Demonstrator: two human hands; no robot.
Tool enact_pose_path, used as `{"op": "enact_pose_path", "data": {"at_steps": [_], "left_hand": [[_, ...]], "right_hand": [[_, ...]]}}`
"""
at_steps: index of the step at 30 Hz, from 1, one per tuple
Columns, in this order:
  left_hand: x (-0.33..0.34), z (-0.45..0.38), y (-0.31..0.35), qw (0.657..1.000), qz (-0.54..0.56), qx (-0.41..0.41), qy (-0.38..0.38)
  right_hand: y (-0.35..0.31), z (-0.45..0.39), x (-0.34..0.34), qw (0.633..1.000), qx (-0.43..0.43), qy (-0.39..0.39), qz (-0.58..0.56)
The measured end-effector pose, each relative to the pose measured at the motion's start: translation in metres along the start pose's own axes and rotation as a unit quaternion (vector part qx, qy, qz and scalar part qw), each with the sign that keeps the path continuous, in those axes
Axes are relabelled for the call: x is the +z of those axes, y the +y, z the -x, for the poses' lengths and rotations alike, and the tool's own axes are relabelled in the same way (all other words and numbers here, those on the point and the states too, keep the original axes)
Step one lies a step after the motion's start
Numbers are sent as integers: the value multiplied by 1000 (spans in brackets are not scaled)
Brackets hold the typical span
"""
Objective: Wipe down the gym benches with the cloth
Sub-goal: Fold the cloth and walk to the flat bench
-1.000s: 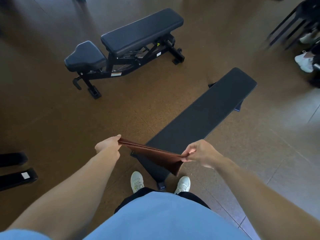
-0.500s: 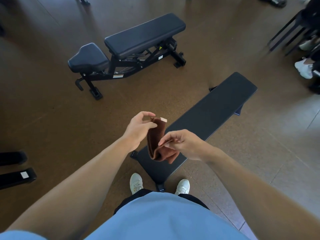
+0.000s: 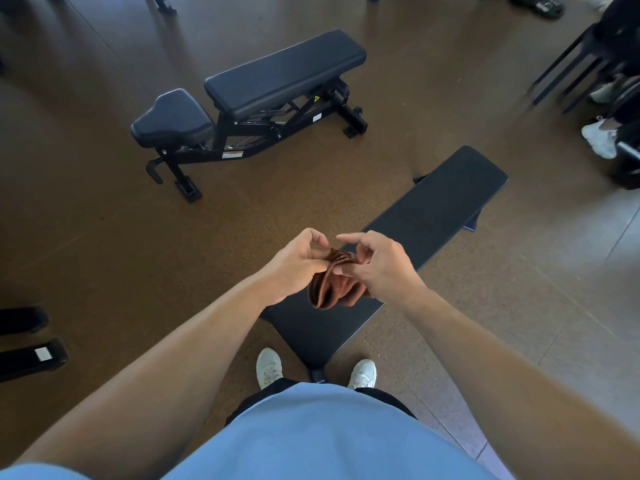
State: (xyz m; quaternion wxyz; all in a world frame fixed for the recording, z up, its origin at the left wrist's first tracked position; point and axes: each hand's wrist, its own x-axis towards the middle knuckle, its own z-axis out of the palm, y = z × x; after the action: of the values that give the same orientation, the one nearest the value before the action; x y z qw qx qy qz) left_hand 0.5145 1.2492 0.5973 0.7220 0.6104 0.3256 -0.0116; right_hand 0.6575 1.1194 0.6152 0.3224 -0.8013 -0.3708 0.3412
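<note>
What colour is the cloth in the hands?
Reddish brown cloth, seen in the head view.

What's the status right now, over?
Both hands, left and right, gripping folded cloth above flat bench. No wiping yet. Second bench untouched, beyond. Nothing in the way.

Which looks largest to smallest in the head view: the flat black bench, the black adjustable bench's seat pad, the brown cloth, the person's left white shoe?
1. Flat black bench
2. Black adjustable bench's seat pad
3. Folded brown cloth, nearer the camera, so unsure against the pad
4. Left white shoe
</note>
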Motion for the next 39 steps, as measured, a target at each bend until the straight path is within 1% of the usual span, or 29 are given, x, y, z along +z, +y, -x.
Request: {"op": "enact_pose_path", "data": {"at_steps": [2, 5, 6, 8, 10, 11, 12, 13, 16, 18, 20, 23, 26, 28, 30, 34, 37, 39], "left_hand": [[-2, 0, 0, 1000, 11, -13, -3], [-4, 4, -4, 999, 18, -32, -19], [-4, 5, -7, 999, -12, -30, -17], [-2, 7, -16, 991, -130, -14, 1], [-3, 7, -33, 968, -250, 11, 37], [-5, 6, -42, 958, -279, 19, 62], [-9, 7, -50, 955, -285, 21, 81], [-12, 9, -56, 956, -280, 24, 85], [-21, 13, -63, 957, -283, 55, 40], [-26, 14, -62, 954, -288, 78, 44], [-30, 12, -61, 954, -282, 79, 60], [-34, 11, -60, 954, -274, 78, 87], [-42, 6, -61, 947, -280, 103, 122], [-49, 0, -64, 944, -286, 97, 133], [-52, -6, -67, 946, -279, 75, 147], [-54, -21, -73, 942, -251, 38, 219], [-49, -34, -72, 924, -226, 31, 308], [-39, -40, -77, 911, -203, 23, 358]], "right_hand": [[3, 0, 1, 1000, -2, 10, 8], [7, 5, 6, 999, -14, 38, -28], [8, 7, 8, 998, -14, 42, -47], [11, 8, 11, 996, 1, 26, -88], [13, 9, 13, 994, 20, 5, -111], [14, 8, 13, 993, 29, 6, -116], [16, 9, 13, 992, 35, 8, -118], [18, 8, 13, 992, 41, 10, -119], [25, 7, 13, 989, 63, 31, -130], [28, 6, 13, 987, 80, 48, -133], [28, 2, 14, 987, 83, 50, -131], [23, -8, 11, 990, 85, 27, -113], [20, -24, 7, 994, 95, -29, -50], [21, -36, 7, 993, 104, -50, -22], [23, -50, 9, 993, 107, -53, -5], [27, -88, 17, 993, 85, -82, -5], [33, -120, 22, 993, 45, -104, -24], [43, -136, 25, 990, 23, -136, -27]]}}
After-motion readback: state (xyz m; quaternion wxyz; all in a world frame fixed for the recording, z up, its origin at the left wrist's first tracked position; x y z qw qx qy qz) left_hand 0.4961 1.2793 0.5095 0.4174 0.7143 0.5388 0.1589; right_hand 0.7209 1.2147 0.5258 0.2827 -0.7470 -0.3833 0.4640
